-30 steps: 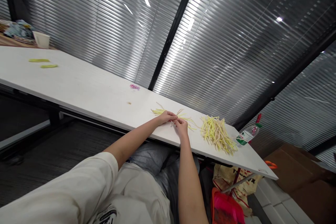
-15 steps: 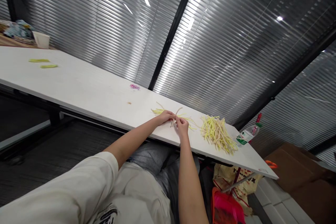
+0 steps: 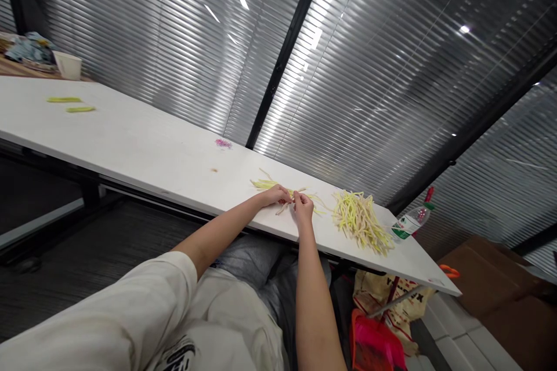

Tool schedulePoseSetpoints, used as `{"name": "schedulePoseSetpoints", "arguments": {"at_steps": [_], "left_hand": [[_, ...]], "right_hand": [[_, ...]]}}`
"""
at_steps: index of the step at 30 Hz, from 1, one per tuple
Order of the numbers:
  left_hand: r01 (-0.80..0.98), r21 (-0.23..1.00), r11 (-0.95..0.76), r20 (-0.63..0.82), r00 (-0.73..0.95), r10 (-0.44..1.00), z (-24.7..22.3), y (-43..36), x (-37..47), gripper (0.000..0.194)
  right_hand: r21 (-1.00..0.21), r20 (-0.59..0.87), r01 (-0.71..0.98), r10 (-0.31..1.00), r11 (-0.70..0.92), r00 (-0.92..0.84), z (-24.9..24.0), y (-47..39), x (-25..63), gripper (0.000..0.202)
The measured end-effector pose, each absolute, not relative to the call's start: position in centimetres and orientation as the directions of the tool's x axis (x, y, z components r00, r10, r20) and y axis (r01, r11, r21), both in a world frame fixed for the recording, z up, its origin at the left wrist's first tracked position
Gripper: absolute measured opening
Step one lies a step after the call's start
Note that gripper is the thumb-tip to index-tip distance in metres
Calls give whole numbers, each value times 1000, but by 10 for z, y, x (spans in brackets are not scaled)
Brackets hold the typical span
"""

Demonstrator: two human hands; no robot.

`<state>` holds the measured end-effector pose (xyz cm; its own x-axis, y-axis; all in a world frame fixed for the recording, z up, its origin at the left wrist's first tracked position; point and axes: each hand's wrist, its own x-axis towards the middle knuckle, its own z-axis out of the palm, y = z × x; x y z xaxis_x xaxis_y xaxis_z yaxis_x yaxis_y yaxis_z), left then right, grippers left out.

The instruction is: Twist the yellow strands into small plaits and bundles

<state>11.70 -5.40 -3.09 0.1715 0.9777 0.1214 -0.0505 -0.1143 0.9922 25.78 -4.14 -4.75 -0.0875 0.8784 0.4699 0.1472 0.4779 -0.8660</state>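
My left hand [image 3: 277, 193] and my right hand [image 3: 301, 205] are close together over the white table [image 3: 152, 151], fingers pinched. Between them they hold a thin beige strand [image 3: 282, 208], one end of which pokes out below my left fingers. My fingertips cover most of its length. Just behind the hands lies a small bunch of yellow strands [image 3: 263, 184], with a few loose ones sticking out to either side. To the right of my right hand sits a large tangled pile of yellow and beige strands [image 3: 359, 220]. What the strands are made of cannot be made out.
A plastic bottle with a green cap [image 3: 412, 222] leans by the pile. Two yellow strips [image 3: 80, 109] lie far left, near a white cup [image 3: 68, 65]. Pink bits [image 3: 223, 143] dot the back edge. Below the right end are a red dustpan [image 3: 376, 339] and a printed bag [image 3: 409, 301].
The beige strand stood up between my fingers and now lies lower, almost flat. My hands have moved slightly apart. The piles have stayed in place.
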Motion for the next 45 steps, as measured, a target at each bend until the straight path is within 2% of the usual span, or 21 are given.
{"name": "schedulePoseSetpoints", "arguments": {"at_steps": [18, 29, 45], "left_hand": [[14, 982, -190, 185, 182, 966, -34, -53, 117, 15], [5, 987, -163, 160, 175, 972, -30, -56, 116, 10], [16, 982, -188, 183, 162, 970, -37, -52, 118, 11]], "right_hand": [[-895, 441, 5, 888, 446, -127, -44, -42, 259, 34], [-913, 406, 1, 910, 407, -80, -47, -40, 258, 35], [-917, 395, 7, 912, 398, -113, -45, -42, 258, 32]]}}
